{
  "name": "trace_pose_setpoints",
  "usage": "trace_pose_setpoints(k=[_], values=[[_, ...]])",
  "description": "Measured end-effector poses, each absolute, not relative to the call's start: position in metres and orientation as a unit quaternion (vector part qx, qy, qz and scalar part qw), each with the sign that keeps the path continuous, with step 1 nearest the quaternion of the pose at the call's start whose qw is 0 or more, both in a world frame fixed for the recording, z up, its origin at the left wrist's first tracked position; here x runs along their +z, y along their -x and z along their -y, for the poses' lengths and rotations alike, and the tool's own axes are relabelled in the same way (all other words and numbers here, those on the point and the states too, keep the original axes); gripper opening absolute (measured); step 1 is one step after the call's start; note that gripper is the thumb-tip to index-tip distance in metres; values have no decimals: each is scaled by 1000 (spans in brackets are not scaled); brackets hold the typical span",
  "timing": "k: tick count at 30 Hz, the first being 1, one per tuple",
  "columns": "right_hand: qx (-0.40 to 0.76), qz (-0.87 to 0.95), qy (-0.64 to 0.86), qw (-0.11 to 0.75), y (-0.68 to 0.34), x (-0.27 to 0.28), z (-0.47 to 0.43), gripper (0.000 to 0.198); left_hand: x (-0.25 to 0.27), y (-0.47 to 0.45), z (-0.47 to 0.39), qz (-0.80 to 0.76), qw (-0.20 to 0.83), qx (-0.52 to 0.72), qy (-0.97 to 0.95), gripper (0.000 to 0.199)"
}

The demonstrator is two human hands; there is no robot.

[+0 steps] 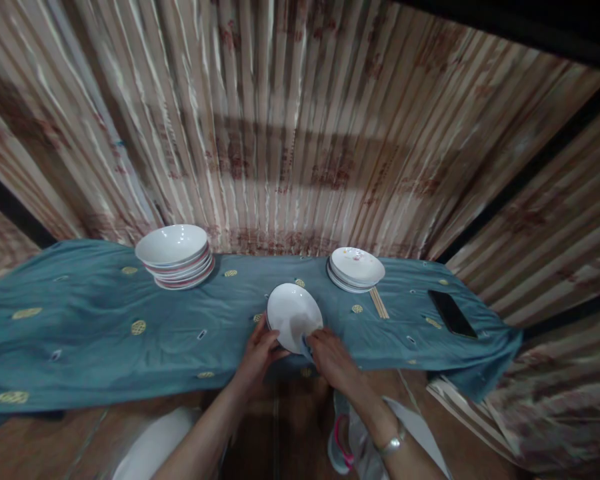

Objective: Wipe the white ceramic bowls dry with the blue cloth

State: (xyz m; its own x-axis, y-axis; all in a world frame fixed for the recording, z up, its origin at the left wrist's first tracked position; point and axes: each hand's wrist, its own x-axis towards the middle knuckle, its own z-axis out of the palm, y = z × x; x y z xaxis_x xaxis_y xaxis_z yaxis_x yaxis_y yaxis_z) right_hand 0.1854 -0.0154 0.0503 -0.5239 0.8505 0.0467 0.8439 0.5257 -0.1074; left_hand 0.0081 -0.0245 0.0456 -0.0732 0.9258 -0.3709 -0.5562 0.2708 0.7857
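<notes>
One round white dish (291,310), thin dark rim, sits at the table's (175,360) near edge; left hand (261,348) grip pinches its rim at eight o'clock, right hand (330,355) grip pinches one bluish cloth (306,347) at five. Around it: one bowl stack (175,257) at ten, one plate stack (356,268) at two, one phone (453,313) at three.

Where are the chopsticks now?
In the head view, the chopsticks lie right of centre on the tablecloth, in front of the smaller dish stack and left of the phone.
</notes>
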Motion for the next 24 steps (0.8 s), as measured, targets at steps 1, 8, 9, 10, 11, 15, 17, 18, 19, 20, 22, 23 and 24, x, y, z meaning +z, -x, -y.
trace_pose_setpoints(k=[1, 8, 9, 10, 11, 15, 17, 18, 19, 20, 22, 23, 24], values=[[55, 877, 476, 45, -183, 54, 16, 24, 46, -8, 25, -461, 650, 570, -202, 71], [200, 875, 422, 126, -166, 71, 11, 26, 47, -7, 24, -460, 652, 569, -199, 80], [217, 871, 415, 147, -164, 69, 10, 26, 47, -7, 24, -454, 655, 569, -201, 82], [233, 866, 409, 169, -161, 67, 9, 27, 46, -7, 24, -450, 658, 569, -201, 84], [245, 860, 405, 193, -159, 65, 7, 29, 46, -7, 23, -449, 659, 569, -201, 85], [262, 841, 381, 282, -148, 58, 3, 37, 45, -6, 23, -458, 656, 569, -187, 85], [257, 837, 369, 312, -144, 56, 0, 43, 44, -6, 22, -455, 658, 570, -187, 82], [254, 835, 366, 323, -142, 56, -1, 45, 44, -6, 22, -452, 660, 569, -191, 80], [251, 832, 366, 332, -140, 55, -3, 48, 44, -5, 22, -450, 661, 568, -196, 78], [248, 829, 368, 339, -139, 55, -5, 51, 43, -5, 22, -449, 661, 566, -202, 76], [241, 824, 373, 352, -137, 54, -10, 58, 42, -5, 22, -449, 660, 562, -217, 73], [236, 821, 375, 360, -135, 53, -13, 60, 42, -5, 22, -449, 658, 560, -226, 73], [229, 817, 380, 368, -134, 53, -16, 61, 42, -5, 23, -452, 656, 557, -233, 72]])
